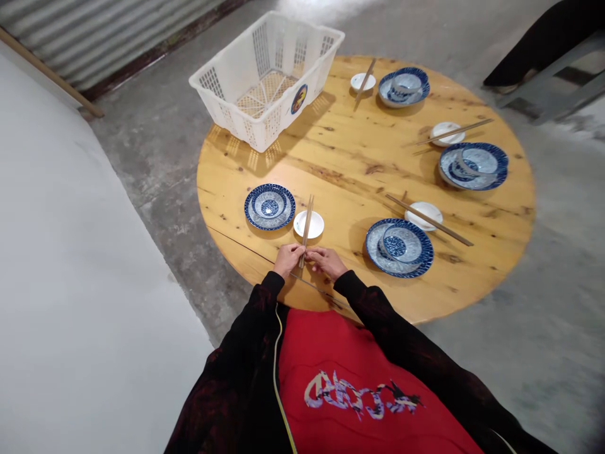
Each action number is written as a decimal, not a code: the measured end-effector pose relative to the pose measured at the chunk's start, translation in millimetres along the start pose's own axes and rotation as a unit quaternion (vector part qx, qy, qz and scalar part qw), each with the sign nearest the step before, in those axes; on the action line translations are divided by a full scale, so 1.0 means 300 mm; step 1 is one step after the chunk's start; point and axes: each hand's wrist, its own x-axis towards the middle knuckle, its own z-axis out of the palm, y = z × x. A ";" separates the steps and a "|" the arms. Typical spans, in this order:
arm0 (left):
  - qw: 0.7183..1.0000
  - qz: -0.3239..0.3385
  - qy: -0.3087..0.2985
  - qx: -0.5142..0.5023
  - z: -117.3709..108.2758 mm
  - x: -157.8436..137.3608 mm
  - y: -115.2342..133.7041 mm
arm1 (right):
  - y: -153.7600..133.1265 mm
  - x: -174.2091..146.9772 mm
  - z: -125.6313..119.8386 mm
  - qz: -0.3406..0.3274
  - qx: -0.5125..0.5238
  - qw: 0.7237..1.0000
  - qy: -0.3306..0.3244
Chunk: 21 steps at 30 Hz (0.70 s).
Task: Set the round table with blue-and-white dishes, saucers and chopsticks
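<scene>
Step — squaring chopsticks (307, 224) on saucer (309, 224) | your left hand (288, 258), right hand (326, 260) pinch their ends | next — release gently.

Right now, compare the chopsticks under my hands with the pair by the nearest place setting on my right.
The wooden chopsticks at the hands are pinched at their near ends by both hands, left hand and right hand; the untouched wooden chopsticks on the right lie free. The first pair points straight away, the second lies diagonal. Both rest across a small white dish.
</scene>
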 end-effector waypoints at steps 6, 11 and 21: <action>1.000 -0.021 -0.001 -0.012 -0.007 0.018 -0.002 | 0.034 -0.025 -0.018 0.031 0.009 0.999 0.019; 1.000 -0.020 -0.003 -0.004 -0.013 0.018 0.003 | 0.046 -0.025 -0.020 0.039 0.027 0.998 0.028; 1.000 -0.011 0.011 0.020 -0.008 0.011 -0.009 | 0.044 -0.022 -0.016 0.043 0.046 0.997 0.036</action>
